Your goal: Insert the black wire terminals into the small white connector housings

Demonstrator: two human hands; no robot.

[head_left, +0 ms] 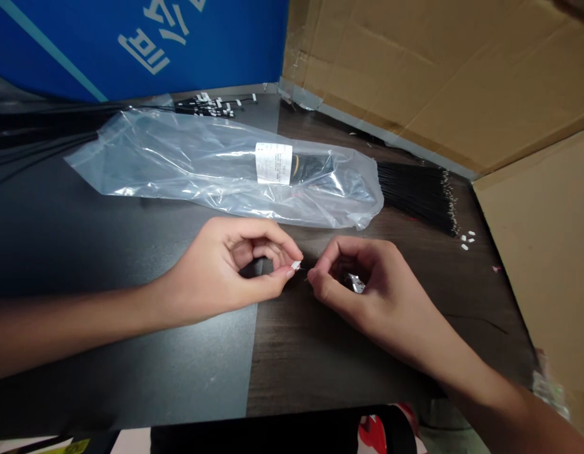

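Note:
Between thumb and forefinger, my left hand [251, 258] pinches a small white plastic connector [296, 265]. A fine tip shows at the connector's right side. Just to the right, fingertips of my right hand [358, 277] are pressed together, with a hair-thin end poking toward the connector. A black wire [478, 319] emerges past my right wrist, probably the same strand, though the hand hides its middle. A small gap separates the two hands. Behind them lies a clear plastic bag [202, 170] with a white printed label [274, 164] and dark contents.
Black wires with bare metal ends [417, 192] lie at the right, near several loose white connectors [465, 246]. More black wires with white connectors [216, 104] rest behind the bag. Cardboard [415, 69] and a blue panel [216, 50] wall the table's back.

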